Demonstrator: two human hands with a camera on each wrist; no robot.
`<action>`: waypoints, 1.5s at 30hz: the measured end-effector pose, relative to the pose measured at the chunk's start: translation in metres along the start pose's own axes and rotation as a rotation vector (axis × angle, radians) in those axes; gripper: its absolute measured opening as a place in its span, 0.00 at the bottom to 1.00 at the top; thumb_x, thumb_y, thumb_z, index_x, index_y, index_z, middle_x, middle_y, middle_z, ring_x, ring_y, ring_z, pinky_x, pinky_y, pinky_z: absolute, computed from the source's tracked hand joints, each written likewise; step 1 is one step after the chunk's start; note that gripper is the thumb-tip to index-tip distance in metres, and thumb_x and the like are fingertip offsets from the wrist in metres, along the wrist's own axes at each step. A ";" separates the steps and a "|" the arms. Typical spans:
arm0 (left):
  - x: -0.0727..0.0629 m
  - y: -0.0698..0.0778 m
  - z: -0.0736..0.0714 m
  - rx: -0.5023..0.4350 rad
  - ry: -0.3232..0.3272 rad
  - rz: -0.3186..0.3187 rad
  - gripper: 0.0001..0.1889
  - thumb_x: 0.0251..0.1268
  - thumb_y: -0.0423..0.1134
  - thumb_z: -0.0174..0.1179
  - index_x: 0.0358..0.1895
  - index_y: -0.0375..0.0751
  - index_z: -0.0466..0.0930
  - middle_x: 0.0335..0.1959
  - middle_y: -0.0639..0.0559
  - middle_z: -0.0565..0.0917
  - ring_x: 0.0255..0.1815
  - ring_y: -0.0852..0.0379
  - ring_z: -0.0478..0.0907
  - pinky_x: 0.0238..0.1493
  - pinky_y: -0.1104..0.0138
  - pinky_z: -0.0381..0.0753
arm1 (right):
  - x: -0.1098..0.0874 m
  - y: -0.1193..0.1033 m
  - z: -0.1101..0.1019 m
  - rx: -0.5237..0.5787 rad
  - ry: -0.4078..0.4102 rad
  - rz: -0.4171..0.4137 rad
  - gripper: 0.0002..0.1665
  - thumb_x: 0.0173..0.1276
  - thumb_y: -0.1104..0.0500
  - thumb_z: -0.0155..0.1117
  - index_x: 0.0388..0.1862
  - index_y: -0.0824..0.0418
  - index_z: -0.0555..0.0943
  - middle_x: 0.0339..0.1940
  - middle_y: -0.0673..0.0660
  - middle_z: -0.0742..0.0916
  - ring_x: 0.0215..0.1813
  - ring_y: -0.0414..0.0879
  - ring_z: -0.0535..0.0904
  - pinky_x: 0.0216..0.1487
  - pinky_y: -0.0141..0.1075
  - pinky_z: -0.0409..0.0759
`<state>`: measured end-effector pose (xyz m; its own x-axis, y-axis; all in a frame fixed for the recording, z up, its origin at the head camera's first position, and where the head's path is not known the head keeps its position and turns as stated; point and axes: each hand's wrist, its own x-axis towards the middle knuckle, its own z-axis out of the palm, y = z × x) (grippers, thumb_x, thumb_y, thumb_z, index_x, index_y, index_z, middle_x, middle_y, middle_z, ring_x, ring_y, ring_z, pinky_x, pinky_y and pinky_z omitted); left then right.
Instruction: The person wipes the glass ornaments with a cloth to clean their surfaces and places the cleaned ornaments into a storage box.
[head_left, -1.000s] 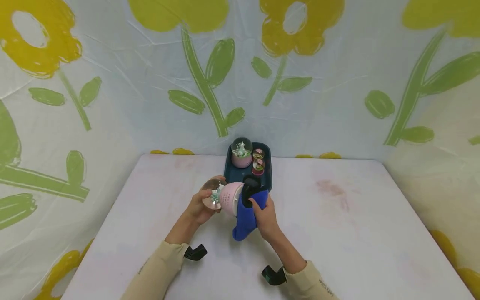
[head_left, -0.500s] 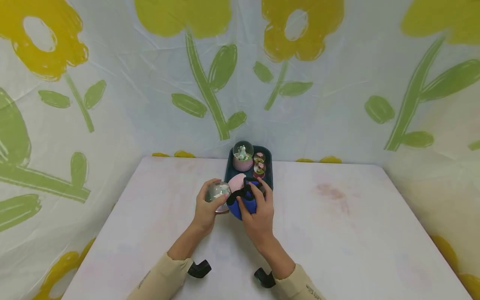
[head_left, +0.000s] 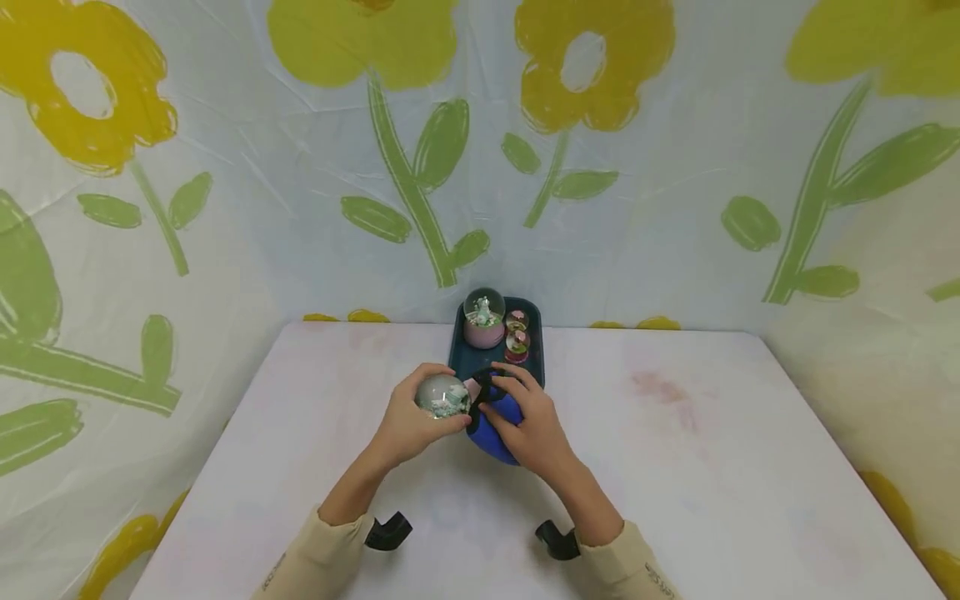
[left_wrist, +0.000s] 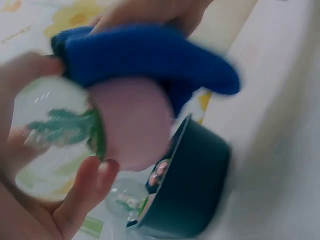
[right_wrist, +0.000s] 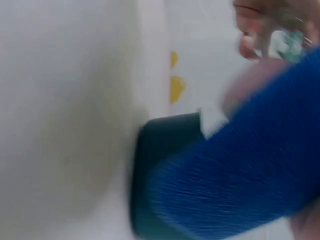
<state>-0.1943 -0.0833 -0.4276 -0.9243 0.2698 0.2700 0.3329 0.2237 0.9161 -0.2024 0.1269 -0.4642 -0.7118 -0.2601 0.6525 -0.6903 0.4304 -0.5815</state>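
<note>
A snow globe (head_left: 441,395) with a clear dome and a pink base lies sideways above the table. My left hand (head_left: 408,423) grips it by the dome, fingers and thumb curled round the glass. A green figure shows inside the dome in the left wrist view, beside the pink base (left_wrist: 134,125). My right hand (head_left: 537,427) holds a blue cloth (head_left: 492,438) with black edging against the base. From the head, cloth and fingers hide most of the base. The blue cloth (right_wrist: 240,170) fills much of the blurred right wrist view.
Behind the hands stands a dark teal tray (head_left: 465,362). It holds another pink-based snow globe (head_left: 484,320) and small globes (head_left: 517,343) with red-pink bases. A flower-printed sheet (head_left: 285,200) hangs behind the white table (head_left: 675,433).
The right hand has moved the cloth from the base's end over its side, toward the dome and back slightly right. The left hand has turned with the globe, keeping its grip.
</note>
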 end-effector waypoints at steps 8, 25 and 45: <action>0.007 -0.034 -0.012 -0.217 -0.234 0.021 0.30 0.44 0.28 0.75 0.54 0.41 0.76 0.51 0.43 0.76 0.45 0.45 0.77 0.38 0.56 0.82 | 0.001 0.000 -0.025 0.419 -0.362 0.417 0.19 0.72 0.54 0.59 0.59 0.59 0.76 0.52 0.60 0.82 0.50 0.55 0.79 0.46 0.51 0.80; 0.024 -0.067 -0.004 -0.741 -0.299 -0.013 0.23 0.54 0.38 0.58 0.57 0.47 0.72 0.45 0.46 0.75 0.35 0.57 0.76 0.24 0.68 0.78 | -0.010 0.001 -0.018 0.885 -0.068 0.672 0.17 0.76 0.50 0.52 0.54 0.60 0.68 0.40 0.57 0.79 0.40 0.48 0.78 0.39 0.42 0.80; 0.010 -0.060 0.036 -0.782 0.205 -0.230 0.27 0.58 0.40 0.61 0.61 0.40 0.67 0.48 0.46 0.74 0.33 0.55 0.76 0.23 0.64 0.79 | -0.021 -0.011 0.032 0.045 0.377 0.179 0.33 0.57 0.64 0.75 0.60 0.64 0.73 0.65 0.62 0.73 0.60 0.59 0.74 0.53 0.56 0.76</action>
<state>-0.2169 -0.0603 -0.4899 -0.9941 0.1043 0.0310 -0.0233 -0.4817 0.8760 -0.1847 0.1001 -0.4870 -0.7294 0.1534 0.6666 -0.5713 0.3993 -0.7170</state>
